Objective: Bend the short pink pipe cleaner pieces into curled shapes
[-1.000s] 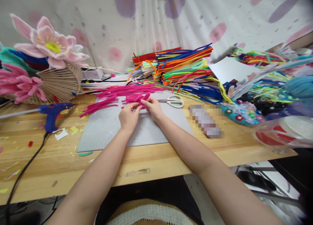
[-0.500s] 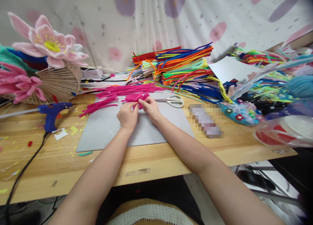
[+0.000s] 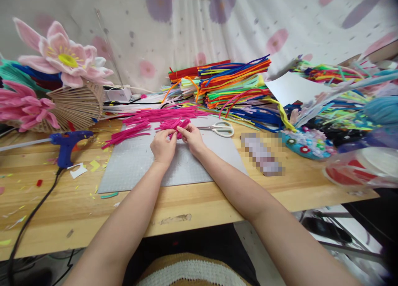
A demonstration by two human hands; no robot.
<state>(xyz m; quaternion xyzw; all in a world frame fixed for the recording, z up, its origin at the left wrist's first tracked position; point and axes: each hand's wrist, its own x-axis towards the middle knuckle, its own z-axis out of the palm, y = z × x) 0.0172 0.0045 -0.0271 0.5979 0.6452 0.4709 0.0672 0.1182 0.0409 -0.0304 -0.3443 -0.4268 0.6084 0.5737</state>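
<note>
My left hand point(image 3: 163, 146) and my right hand point(image 3: 192, 138) meet over the grey cutting mat point(image 3: 130, 166), fingertips pinched together. Between them they grip magenta pipe cleaners point(image 3: 184, 123); how many are in the fingers I cannot tell. Just behind the hands lies a pile of short magenta pieces point(image 3: 168, 124), with another bunch point(image 3: 132, 134) to the left. Longer magenta pipe cleaners point(image 3: 161, 112) stretch across the mat's far edge. Scissors with white handles point(image 3: 223, 129) rest right of my right hand, their blades pointing left.
A blue glue gun point(image 3: 66, 147) with a black cord lies left, among yellow scraps. Behind it stand a fan point(image 3: 77, 103) and a pink fluffy flower point(image 3: 66, 58). Coloured pipe cleaner bundles point(image 3: 236, 81) are stacked at the back. A plastic-wrapped tub point(image 3: 363, 168) sits right.
Both hands stay in nearly the same place, still pinching the magenta pipe cleaners. The fingers have shifted only slightly, and the view has moved a little.
</note>
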